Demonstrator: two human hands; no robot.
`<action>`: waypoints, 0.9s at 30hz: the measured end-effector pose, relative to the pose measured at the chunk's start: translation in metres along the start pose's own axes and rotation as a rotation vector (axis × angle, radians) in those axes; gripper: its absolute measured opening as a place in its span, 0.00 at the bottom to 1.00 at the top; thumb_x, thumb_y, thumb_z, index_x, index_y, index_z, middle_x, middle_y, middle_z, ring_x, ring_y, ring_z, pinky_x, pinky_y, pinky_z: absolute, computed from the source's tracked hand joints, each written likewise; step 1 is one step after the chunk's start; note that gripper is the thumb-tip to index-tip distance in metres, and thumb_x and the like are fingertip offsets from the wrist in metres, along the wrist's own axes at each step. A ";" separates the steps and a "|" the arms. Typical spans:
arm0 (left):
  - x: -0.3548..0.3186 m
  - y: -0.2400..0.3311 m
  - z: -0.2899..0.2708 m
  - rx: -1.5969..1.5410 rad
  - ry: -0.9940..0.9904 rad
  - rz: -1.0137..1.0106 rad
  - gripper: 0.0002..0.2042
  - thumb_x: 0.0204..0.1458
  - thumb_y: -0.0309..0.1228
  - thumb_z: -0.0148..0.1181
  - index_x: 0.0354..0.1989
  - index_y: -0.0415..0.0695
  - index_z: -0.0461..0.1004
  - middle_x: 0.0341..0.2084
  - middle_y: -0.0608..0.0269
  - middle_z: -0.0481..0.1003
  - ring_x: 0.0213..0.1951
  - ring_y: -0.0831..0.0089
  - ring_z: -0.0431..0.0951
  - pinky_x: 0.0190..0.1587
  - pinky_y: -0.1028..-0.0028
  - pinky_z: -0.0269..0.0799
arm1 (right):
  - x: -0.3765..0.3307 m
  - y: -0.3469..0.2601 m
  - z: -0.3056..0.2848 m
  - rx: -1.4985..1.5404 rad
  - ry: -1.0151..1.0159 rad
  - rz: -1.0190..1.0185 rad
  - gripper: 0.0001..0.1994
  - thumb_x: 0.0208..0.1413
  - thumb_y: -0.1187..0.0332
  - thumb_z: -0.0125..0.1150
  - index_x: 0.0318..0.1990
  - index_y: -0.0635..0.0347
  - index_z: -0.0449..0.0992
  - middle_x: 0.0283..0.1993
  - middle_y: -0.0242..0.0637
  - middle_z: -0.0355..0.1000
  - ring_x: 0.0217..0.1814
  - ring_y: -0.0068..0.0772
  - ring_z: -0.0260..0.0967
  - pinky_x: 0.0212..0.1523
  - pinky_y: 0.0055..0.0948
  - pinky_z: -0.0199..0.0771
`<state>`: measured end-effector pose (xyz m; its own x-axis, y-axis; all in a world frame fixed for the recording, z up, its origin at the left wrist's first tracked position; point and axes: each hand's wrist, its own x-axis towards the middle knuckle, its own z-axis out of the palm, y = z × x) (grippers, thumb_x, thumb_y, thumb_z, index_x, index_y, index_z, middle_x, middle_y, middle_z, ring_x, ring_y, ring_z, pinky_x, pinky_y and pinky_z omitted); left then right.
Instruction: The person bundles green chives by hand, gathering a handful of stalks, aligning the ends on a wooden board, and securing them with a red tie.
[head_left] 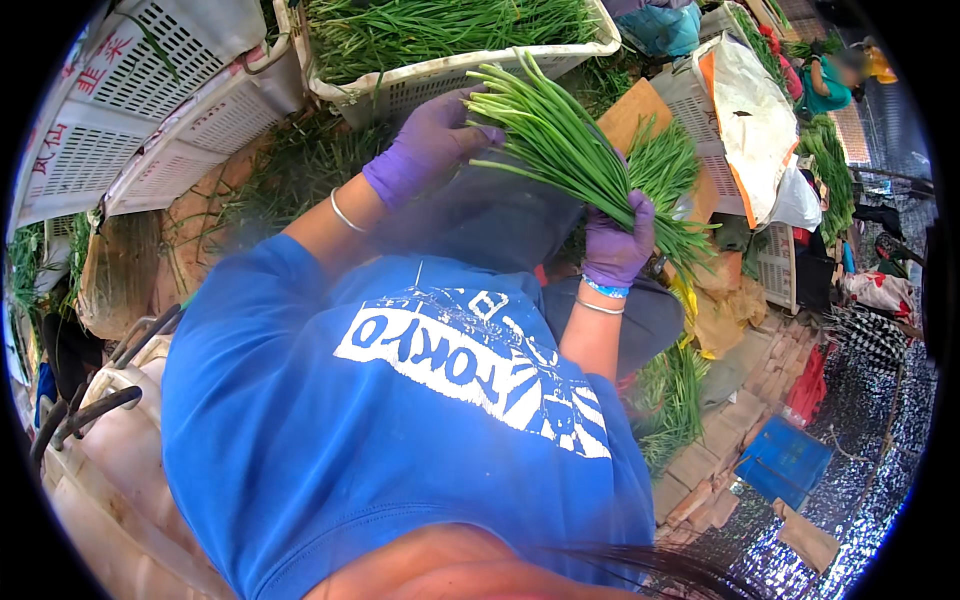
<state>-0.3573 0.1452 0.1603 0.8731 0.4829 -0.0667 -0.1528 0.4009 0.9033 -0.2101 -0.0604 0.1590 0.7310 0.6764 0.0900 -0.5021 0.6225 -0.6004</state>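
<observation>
A bunch of garlic chives [570, 140] lies across in front of me, its pale cut ends pointing up and left and its leafy tips down and right. My right hand [620, 242], in a purple glove, is closed round the leafy part of the bunch. At the pale ends is my left hand [432, 145], also gloved in purple, its fingers bent and closed against the stalks; part of the grip is hidden. Behind the bunch stands a white crate [460, 68] heaped with more chives [440, 35].
White slatted crates [150, 85] stand at the left, with loose leaves [300, 185] on the ground. More chives [660, 165] lie beyond my right hand, near a white sheet [750, 130]. A blue bin [785, 460] sits lower right. Another person [825, 85] is far right.
</observation>
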 end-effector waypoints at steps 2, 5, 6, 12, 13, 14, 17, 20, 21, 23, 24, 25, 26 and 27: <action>-0.006 0.005 0.002 0.125 0.037 0.071 0.25 0.44 0.22 0.56 0.53 0.37 0.58 0.35 0.62 0.71 0.35 0.78 0.72 0.35 0.78 0.70 | -0.001 0.001 0.003 0.028 0.010 0.022 0.10 0.48 0.66 0.52 0.32 0.64 0.71 0.58 0.59 0.50 0.58 0.52 0.52 0.55 0.49 0.57; -0.005 -0.001 -0.001 0.419 0.135 0.289 0.25 0.44 0.22 0.55 0.53 0.39 0.58 0.32 0.65 0.73 0.29 0.80 0.73 0.29 0.80 0.70 | 0.002 0.006 0.006 0.036 -0.016 0.023 0.10 0.48 0.66 0.52 0.32 0.64 0.72 0.58 0.58 0.50 0.58 0.51 0.52 0.55 0.49 0.56; -0.005 -0.006 -0.004 0.600 0.189 0.330 0.25 0.44 0.22 0.53 0.54 0.38 0.56 0.29 0.62 0.72 0.28 0.77 0.73 0.30 0.78 0.69 | 0.002 0.008 0.007 0.031 -0.030 0.020 0.10 0.48 0.65 0.52 0.31 0.64 0.72 0.58 0.58 0.50 0.58 0.51 0.53 0.56 0.49 0.56; -0.015 0.009 -0.008 0.773 0.154 0.345 0.19 0.43 0.22 0.49 0.47 0.38 0.65 0.22 0.53 0.72 0.23 0.70 0.73 0.28 0.75 0.69 | -0.001 0.002 0.016 0.085 -0.022 -0.011 0.13 0.48 0.64 0.52 0.35 0.65 0.71 0.58 0.55 0.51 0.59 0.48 0.52 0.58 0.48 0.52; -0.014 0.008 -0.015 0.637 0.118 0.418 0.16 0.43 0.20 0.47 0.44 0.39 0.69 0.24 0.58 0.73 0.23 0.75 0.72 0.29 0.78 0.70 | 0.000 -0.002 0.015 0.064 -0.001 0.014 0.14 0.48 0.63 0.52 0.37 0.65 0.71 0.58 0.54 0.52 0.59 0.47 0.52 0.58 0.47 0.52; -0.015 0.008 -0.021 0.503 0.075 0.487 0.15 0.44 0.18 0.44 0.40 0.40 0.73 0.25 0.62 0.74 0.23 0.80 0.71 0.30 0.80 0.70 | 0.000 -0.005 0.014 0.050 0.013 0.000 0.13 0.48 0.63 0.52 0.35 0.64 0.71 0.58 0.55 0.52 0.59 0.48 0.51 0.57 0.48 0.53; -0.012 0.000 -0.045 0.270 0.206 0.445 0.15 0.44 0.15 0.40 0.37 0.37 0.73 0.32 0.59 0.75 0.21 0.84 0.69 0.19 0.87 0.64 | 0.000 -0.007 0.007 0.023 0.045 -0.022 0.10 0.47 0.63 0.54 0.31 0.61 0.72 0.57 0.56 0.52 0.59 0.51 0.51 0.56 0.50 0.54; -0.011 0.010 -0.059 0.264 0.127 0.138 0.13 0.48 0.25 0.46 0.41 0.38 0.71 0.31 0.60 0.74 0.27 0.81 0.71 0.28 0.84 0.67 | -0.001 -0.009 0.004 0.017 0.040 -0.041 0.10 0.46 0.63 0.55 0.30 0.61 0.72 0.57 0.57 0.53 0.59 0.52 0.52 0.56 0.50 0.54; -0.011 0.015 -0.054 0.204 0.022 0.015 0.13 0.48 0.27 0.48 0.43 0.39 0.70 0.32 0.61 0.74 0.29 0.80 0.71 0.30 0.83 0.67 | 0.000 -0.009 0.006 0.016 0.016 -0.056 0.10 0.46 0.63 0.55 0.30 0.61 0.72 0.57 0.57 0.53 0.59 0.52 0.52 0.56 0.50 0.54; -0.015 0.019 -0.025 0.270 -0.062 -0.160 0.18 0.49 0.34 0.52 0.47 0.39 0.67 0.33 0.61 0.73 0.32 0.78 0.72 0.35 0.81 0.68 | -0.003 -0.009 0.006 -0.027 -0.011 -0.078 0.10 0.46 0.63 0.55 0.31 0.60 0.73 0.57 0.57 0.52 0.59 0.51 0.51 0.57 0.49 0.53; -0.016 0.003 -0.022 0.487 -0.022 -0.031 0.19 0.47 0.38 0.54 0.43 0.36 0.68 0.33 0.61 0.73 0.33 0.76 0.71 0.37 0.76 0.67 | -0.002 -0.008 0.008 -0.062 -0.030 -0.069 0.10 0.45 0.63 0.55 0.31 0.59 0.73 0.58 0.57 0.51 0.59 0.51 0.51 0.57 0.48 0.52; -0.015 -0.004 -0.020 0.499 -0.039 -0.016 0.19 0.48 0.40 0.53 0.42 0.38 0.70 0.32 0.59 0.74 0.33 0.73 0.72 0.37 0.74 0.67 | -0.002 -0.006 0.010 -0.098 -0.049 -0.060 0.10 0.45 0.63 0.54 0.31 0.58 0.73 0.59 0.57 0.49 0.59 0.50 0.51 0.58 0.48 0.51; -0.012 -0.008 -0.014 0.510 -0.060 -0.001 0.18 0.48 0.41 0.53 0.40 0.39 0.71 0.31 0.58 0.74 0.33 0.71 0.73 0.37 0.72 0.67 | -0.001 -0.005 0.011 -0.092 -0.064 -0.062 0.10 0.45 0.63 0.54 0.30 0.58 0.73 0.59 0.57 0.49 0.59 0.51 0.51 0.58 0.48 0.51; -0.010 -0.017 -0.009 0.576 0.081 0.120 0.15 0.48 0.41 0.52 0.36 0.44 0.74 0.25 0.57 0.73 0.29 0.66 0.73 0.34 0.70 0.66 | -0.001 -0.004 0.012 -0.086 -0.080 -0.064 0.10 0.45 0.63 0.54 0.30 0.59 0.73 0.59 0.57 0.50 0.59 0.51 0.51 0.58 0.48 0.51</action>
<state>-0.3678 0.1411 0.1418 0.8239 0.5654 0.0389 0.0470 -0.1365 0.9895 -0.2141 -0.0586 0.1704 0.7198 0.6674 0.1912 -0.4112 0.6318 -0.6571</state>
